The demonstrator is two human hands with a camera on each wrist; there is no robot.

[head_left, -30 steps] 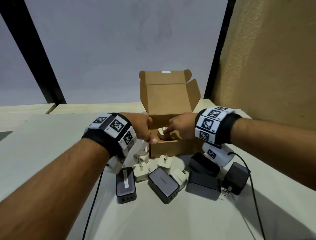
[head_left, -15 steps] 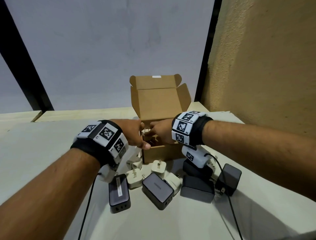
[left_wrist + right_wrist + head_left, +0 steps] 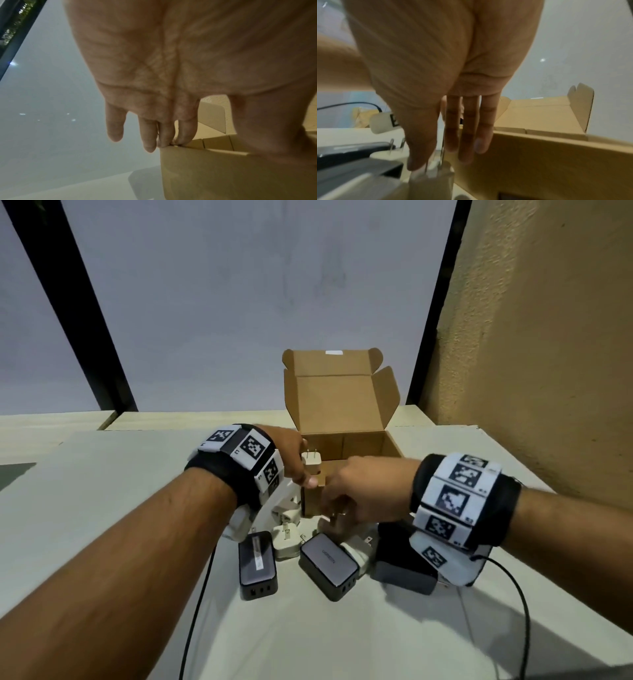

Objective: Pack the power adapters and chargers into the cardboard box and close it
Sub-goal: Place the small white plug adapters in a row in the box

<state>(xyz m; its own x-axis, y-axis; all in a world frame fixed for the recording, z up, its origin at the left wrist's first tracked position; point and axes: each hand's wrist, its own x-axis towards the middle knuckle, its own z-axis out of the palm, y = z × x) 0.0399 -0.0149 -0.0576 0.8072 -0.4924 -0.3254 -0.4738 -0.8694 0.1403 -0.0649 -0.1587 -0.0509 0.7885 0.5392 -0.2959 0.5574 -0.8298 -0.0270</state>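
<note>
Cardboard box (image 3: 356, 446) was steadied at its left rim by left hand (image 3: 291, 455), fingers relaxed. Right hand (image 3: 363, 491), fingers extended, was lowered onto white charger (image 3: 431, 180) beside box. Body, not prongs, should be gripped.

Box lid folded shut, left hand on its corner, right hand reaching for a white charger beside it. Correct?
No: the cardboard box lid stands open, as the head view shows. The left hand is on its corner; the right hand reaches for a white charger.
</note>
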